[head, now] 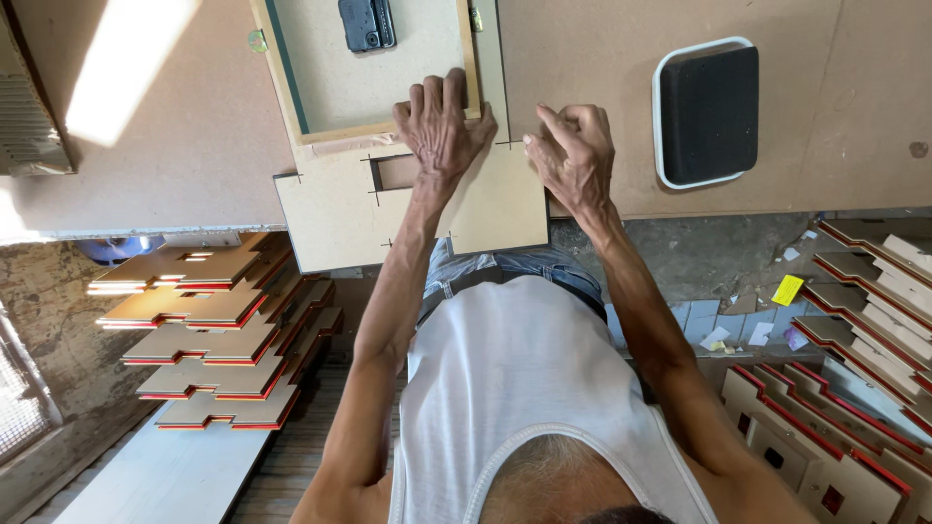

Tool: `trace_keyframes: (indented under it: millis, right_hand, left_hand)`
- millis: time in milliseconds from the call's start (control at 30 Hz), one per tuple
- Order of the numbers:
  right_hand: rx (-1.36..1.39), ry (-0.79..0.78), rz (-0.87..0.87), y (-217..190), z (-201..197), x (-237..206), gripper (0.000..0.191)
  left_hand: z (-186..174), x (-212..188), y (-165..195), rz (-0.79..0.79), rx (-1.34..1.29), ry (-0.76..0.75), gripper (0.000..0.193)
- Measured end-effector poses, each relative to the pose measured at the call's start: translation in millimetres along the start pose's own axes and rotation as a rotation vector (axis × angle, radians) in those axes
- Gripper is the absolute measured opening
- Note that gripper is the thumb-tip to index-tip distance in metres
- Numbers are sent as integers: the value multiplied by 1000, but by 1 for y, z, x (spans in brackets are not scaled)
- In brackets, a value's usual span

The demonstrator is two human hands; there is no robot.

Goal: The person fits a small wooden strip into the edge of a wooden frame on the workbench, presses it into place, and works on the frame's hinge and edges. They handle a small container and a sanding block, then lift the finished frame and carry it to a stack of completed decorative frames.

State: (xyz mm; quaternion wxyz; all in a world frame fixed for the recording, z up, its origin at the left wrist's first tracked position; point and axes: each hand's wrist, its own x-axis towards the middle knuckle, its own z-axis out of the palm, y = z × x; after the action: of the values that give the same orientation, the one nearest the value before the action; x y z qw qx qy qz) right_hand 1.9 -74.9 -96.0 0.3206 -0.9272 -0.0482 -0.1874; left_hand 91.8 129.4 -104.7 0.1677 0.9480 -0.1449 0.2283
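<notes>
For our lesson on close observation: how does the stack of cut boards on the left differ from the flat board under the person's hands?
The stack of cut boards holds many pieces fanned out; the flat board is one sheet. The stack's pieces show red edges; the flat board's edges look plain tan. The stack lies below the worktable, untouched; the flat board lies on it, overhanging, under the left hand. Both are tan fibreboard with cut-outs.

A flat board [417,209] lies on the bench [175,146], its near edge overhanging toward the person. A shallow frame [291,92] sits on the board's far part, with a small box [367,23] inside it. Both hands rest at the frame's near right corner, left hand [442,126] on it, right hand [575,155] just beside. A tray [706,112] lies well right. Stacks of cut panels [209,335] stand below the bench on the left; more panels [854,369] lie on the right.
</notes>
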Motion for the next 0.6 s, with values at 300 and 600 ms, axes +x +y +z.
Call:
trace_keyframes:
  millis: [300,600]
  right_hand:
    - [326,51,162,-18,-36,-12,37]
    - [384,-28,178,-17,-41,-20,36]
  left_hand:
    - [-3,14,-31,-158,-614,46,28]
    - [2,43,-47,856,3,-406,7]
